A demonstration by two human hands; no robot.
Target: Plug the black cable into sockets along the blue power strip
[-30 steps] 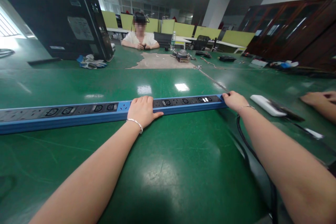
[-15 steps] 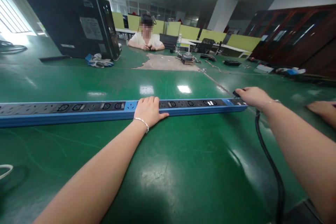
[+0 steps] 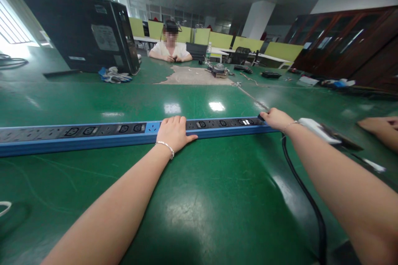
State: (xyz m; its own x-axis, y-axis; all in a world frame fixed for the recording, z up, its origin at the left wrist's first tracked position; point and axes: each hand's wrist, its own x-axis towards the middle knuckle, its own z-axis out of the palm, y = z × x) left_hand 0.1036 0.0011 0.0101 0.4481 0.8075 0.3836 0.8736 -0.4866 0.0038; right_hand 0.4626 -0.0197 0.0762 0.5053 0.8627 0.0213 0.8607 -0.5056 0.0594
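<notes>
A long blue power strip (image 3: 130, 140) with black sockets lies across the green tabletop, its left end out of the picture. My left hand (image 3: 173, 132) grips it near the middle, fingers over the top and thumb along the front side. Over the strip's right end, my right hand (image 3: 276, 118) pinches a black plug (image 3: 260, 117). A thick black cord (image 3: 321, 232) hangs below this hand and runs to the bottom edge. The plug sits at or just above the sockets; whether it is inserted I cannot tell.
A black computer tower (image 3: 77, 33) and gloves (image 3: 114, 75) stand back left on the table (image 3: 199, 207). Across sits a person (image 3: 170, 51). Another person's hand (image 3: 373, 128) rests at right, near a white object (image 3: 317, 129). Small parts lie around a cardboard sheet (image 3: 186, 75).
My right hand has moved left with the plug, from past the strip's end to over its end sockets. The left hand keeps its place on the strip. The view has shifted slightly.
</notes>
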